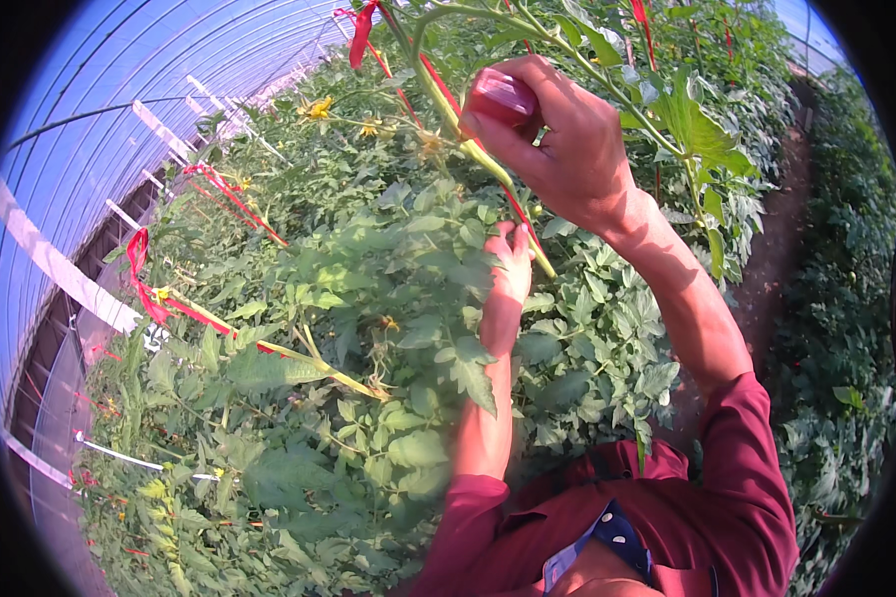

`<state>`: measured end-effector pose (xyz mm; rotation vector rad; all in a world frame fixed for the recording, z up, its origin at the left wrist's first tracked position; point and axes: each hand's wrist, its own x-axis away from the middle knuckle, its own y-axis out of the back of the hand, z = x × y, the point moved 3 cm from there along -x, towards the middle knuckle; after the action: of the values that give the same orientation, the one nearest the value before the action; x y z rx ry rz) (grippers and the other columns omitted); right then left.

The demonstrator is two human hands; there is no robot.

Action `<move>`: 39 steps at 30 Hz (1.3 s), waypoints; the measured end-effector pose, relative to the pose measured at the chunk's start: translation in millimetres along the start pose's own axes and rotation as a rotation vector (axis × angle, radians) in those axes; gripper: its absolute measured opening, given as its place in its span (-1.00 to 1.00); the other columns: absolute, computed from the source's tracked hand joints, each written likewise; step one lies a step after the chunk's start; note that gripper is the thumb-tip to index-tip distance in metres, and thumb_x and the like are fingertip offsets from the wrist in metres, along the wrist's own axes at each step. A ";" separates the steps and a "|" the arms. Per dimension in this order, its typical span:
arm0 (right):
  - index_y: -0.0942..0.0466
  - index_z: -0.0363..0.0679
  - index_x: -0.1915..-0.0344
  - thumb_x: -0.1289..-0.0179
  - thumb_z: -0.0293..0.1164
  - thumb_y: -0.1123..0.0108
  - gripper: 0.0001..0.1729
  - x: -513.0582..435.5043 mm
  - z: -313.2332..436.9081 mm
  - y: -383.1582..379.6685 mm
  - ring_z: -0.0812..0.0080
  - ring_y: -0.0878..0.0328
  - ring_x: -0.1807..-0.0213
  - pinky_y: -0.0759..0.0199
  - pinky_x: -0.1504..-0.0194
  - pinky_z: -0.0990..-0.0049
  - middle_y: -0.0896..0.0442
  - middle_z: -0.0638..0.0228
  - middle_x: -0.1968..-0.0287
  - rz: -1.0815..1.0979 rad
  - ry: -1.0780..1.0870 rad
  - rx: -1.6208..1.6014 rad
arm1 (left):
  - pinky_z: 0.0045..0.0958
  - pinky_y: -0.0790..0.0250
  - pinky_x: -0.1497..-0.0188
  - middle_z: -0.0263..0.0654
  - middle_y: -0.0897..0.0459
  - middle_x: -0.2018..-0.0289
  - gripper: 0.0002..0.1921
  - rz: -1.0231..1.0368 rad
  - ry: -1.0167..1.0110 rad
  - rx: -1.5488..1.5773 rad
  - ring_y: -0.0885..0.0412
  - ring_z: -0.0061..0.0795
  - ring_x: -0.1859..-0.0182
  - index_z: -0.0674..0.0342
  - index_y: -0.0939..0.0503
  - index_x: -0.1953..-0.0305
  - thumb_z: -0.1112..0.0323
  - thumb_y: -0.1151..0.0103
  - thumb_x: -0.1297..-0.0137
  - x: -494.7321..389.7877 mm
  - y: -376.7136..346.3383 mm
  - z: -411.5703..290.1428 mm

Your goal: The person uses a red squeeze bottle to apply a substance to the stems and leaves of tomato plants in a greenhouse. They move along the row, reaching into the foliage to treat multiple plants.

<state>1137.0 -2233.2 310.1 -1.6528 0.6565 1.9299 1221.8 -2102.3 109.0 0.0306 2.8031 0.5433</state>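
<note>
My right hand (567, 142) is closed around a shiny red-pink object (506, 95), whose exact kind I cannot tell. Its fingers are against a thick green tomato stem (437, 89) that slants down through the upper middle. A red plastic ribbon (521, 213) runs along that stem. Lower down, my left hand (511, 261) reaches up among the leaves, fingertips beside the stem and ribbon. Foliage hides part of this hand, so its grip is unclear. Yellow tomato flowers (318, 109) hang left of the stem.
Dense tomato foliage (343, 246) surrounds my arms. More red ribbons (143, 272) tie up stems at the left. A soil path (773, 239) runs along the right between rows. The curved greenhouse film roof (112, 67) and a white strip (60, 261) are at the left.
</note>
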 end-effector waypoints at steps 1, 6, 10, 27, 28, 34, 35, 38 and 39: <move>-0.57 -0.24 0.08 -0.17 -0.26 -0.47 -0.59 1.0 -1.1 0.4 0.43 -0.69 0.38 -0.57 0.31 0.48 -0.71 0.25 0.34 0.019 -0.062 -0.019 | -0.47 -0.39 0.48 -0.27 -0.67 0.50 -0.66 0.000 -0.001 0.000 -0.52 -0.58 0.57 0.30 -0.55 0.01 0.12 -0.01 -0.52 0.1 -0.4 0.3; -0.58 -0.26 -0.01 -0.21 -0.18 -0.43 -0.51 2.7 -11.1 2.5 0.52 -0.69 0.35 -0.57 0.27 0.50 -0.74 0.23 0.31 0.019 -0.340 -0.245 | -0.47 -0.40 0.48 -0.26 -0.67 0.50 -0.67 -0.015 -0.002 -0.026 -0.52 -0.58 0.57 0.30 -0.55 0.01 0.12 -0.02 -0.52 0.8 -0.9 0.5; -0.60 -0.32 0.01 -0.30 -0.06 -0.32 -0.46 2.5 -22.7 0.4 0.57 -0.68 0.36 -0.56 0.25 0.56 -0.75 0.27 0.32 0.103 -0.507 -0.320 | -0.47 -0.41 0.47 -0.25 -0.66 0.49 -0.66 -0.017 0.005 -0.046 -0.53 -0.57 0.56 0.31 -0.55 0.00 0.13 -0.03 -0.51 1.6 -0.3 0.2; -0.64 -0.35 0.16 -0.29 -0.03 -0.32 -0.47 -4.0 -24.3 1.1 0.59 -0.61 0.46 -0.51 0.34 0.59 -0.71 0.30 0.46 0.018 -0.370 -0.371 | -0.48 -0.35 0.50 -0.24 -0.67 0.50 -0.66 -0.016 0.061 0.014 -0.49 -0.59 0.59 0.32 -0.55 -0.03 0.14 -0.04 -0.50 5.5 2.0 -6.4; -0.64 -0.36 0.16 -0.29 -0.02 -0.31 -0.47 -3.5 -24.6 0.2 0.59 -0.61 0.47 -0.51 0.34 0.58 -0.71 0.29 0.46 0.004 -0.394 -0.406 | -0.48 -0.35 0.50 -0.24 -0.67 0.50 -0.67 -0.013 0.069 0.011 -0.49 -0.59 0.59 0.31 -0.55 -0.03 0.14 -0.04 -0.51 6.1 2.1 -7.5; -0.62 -0.37 0.15 -0.31 -0.04 -0.30 -0.47 4.5 -33.7 2.7 0.57 -0.60 0.48 -0.52 0.32 0.57 -0.72 0.25 0.42 0.088 -0.481 -0.295 | -0.47 -0.37 0.50 -0.25 -0.69 0.49 -0.68 -0.002 0.078 -0.017 -0.54 -0.58 0.58 0.29 -0.56 -0.04 0.17 -0.03 -0.50 11.1 3.4 -13.1; -0.62 -0.37 0.15 -0.30 -0.04 -0.30 -0.47 5.7 -34.7 3.4 0.57 -0.61 0.47 -0.52 0.32 0.57 -0.72 0.25 0.41 0.097 -0.454 -0.263 | -0.47 -0.37 0.49 -0.25 -0.69 0.48 -0.68 0.009 0.071 -0.028 -0.54 -0.58 0.58 0.29 -0.56 -0.05 0.18 -0.03 -0.50 11.6 3.2 -12.8; -0.62 -0.35 0.14 -0.30 -0.03 -0.30 -0.48 5.5 -35.7 3.4 0.55 -0.62 0.43 -0.52 0.29 0.56 -0.73 0.25 0.38 0.100 -0.342 -0.192 | -0.47 -0.38 0.49 -0.25 -0.70 0.47 -0.68 0.002 0.020 -0.101 -0.57 -0.57 0.57 0.27 -0.55 -0.08 0.18 -0.03 -0.49 11.0 3.5 -11.5; -0.62 -0.34 0.13 -0.30 -0.03 -0.30 -0.48 5.3 -36.9 2.7 0.54 -0.63 0.41 -0.53 0.27 0.55 -0.73 0.25 0.37 0.121 -0.372 -0.185 | -0.46 -0.38 0.49 -0.25 -0.71 0.46 -0.67 -0.005 -0.013 -0.130 -0.57 -0.56 0.57 0.26 -0.55 -0.09 0.17 -0.04 -0.49 11.1 3.5 -12.0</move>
<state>1162.0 -2259.0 299.7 -1.3228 0.4495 2.3655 1207.6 -2102.6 117.9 0.0000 2.7478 0.7193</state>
